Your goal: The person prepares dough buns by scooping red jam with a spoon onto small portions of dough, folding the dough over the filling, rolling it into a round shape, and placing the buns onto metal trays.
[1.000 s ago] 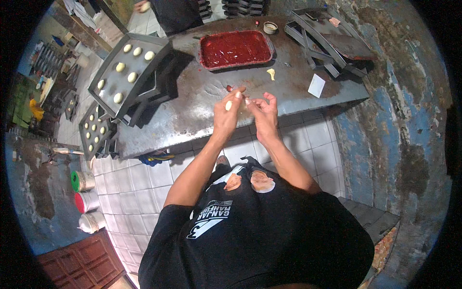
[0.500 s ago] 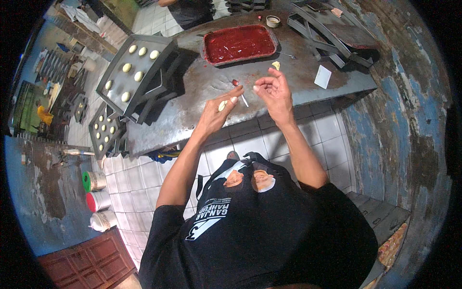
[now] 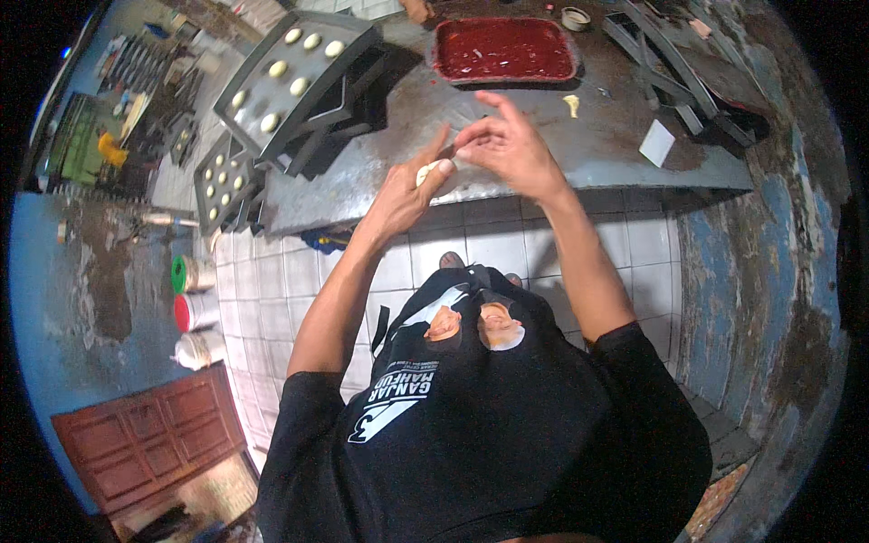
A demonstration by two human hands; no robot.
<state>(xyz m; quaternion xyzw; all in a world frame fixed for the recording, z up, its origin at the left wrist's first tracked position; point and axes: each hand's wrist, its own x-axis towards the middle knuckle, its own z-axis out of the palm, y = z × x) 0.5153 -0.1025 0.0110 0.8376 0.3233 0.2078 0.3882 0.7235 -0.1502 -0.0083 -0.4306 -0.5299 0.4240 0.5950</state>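
- The left hand (image 3: pixel 409 195) grasps a pale dough piece (image 3: pixel 423 174), which sits between the thumb and the side of the palm, above the near edge of the tabletop (image 3: pixel 362 184).
- The right hand (image 3: pixel 514 154) is beside it, fingers partly spread and bent, its tips close to the left fingertips; I cannot tell whether they touch or pinch anything.
- The dough piece looks small and smooth, so it is probably very light; the weight should matter far less than the pressure.
- It is likely soft and easily dented, perhaps a little tacky; a hard squeeze would probably flatten it or leave finger marks.
- The best hold seems to be a loose cradle in the palm, with the thumb resting lightly on the outer face; pinching one edge could stretch or tear it.
- Round pale balls of similar look rest apart on the metal tray (image 3: pixel 317 68) to the left; these would probably lift best from low on both sides.
- The red paste (image 3: pixel 502 50) in the rectangular pan (image 3: pixel 507 83) beyond the hands looks wet and glossy, so it could make fingers slippery.
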